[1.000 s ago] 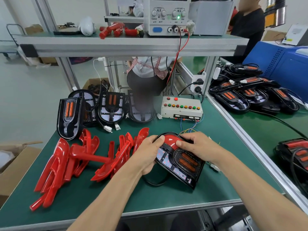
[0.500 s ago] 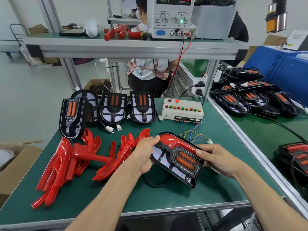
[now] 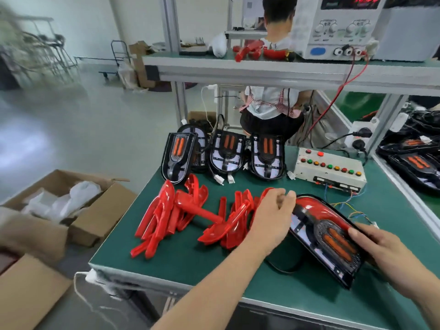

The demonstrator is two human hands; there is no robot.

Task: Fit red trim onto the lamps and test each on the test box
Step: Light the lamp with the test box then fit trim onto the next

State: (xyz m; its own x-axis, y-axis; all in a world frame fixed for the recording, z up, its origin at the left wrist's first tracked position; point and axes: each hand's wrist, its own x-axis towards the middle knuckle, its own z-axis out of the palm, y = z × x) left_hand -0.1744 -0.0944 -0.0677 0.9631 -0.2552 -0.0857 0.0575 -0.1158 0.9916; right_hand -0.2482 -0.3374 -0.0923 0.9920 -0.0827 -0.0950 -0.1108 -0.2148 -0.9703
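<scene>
A black lamp [image 3: 331, 236] with red trim [image 3: 309, 204] fitted over its rounded top lies tilted on the green table [image 3: 190, 260]. My right hand [image 3: 383, 256] grips its right edge, thumb on the face. My left hand [image 3: 273, 217] hovers at the lamp's left edge with loosely curled fingers and nothing seen in them. Loose red trim pieces [image 3: 166, 217] lie piled to the left. The white test box [image 3: 329, 171] with coloured buttons sits behind the lamp, its thin wires trailing toward it.
Three untrimmed lamps [image 3: 227, 151] lean in a row at the table's back. Open cardboard boxes [image 3: 71, 210] stand on the floor at left. A power supply [image 3: 342, 27] sits on the upper shelf. More lamps [image 3: 414, 163] cover the right bench. A person [image 3: 269, 108] works behind.
My right hand slid from the red trim top to the lamp's right edge. My left hand let go of the lamp's left edge and lifted. The view swung left.
</scene>
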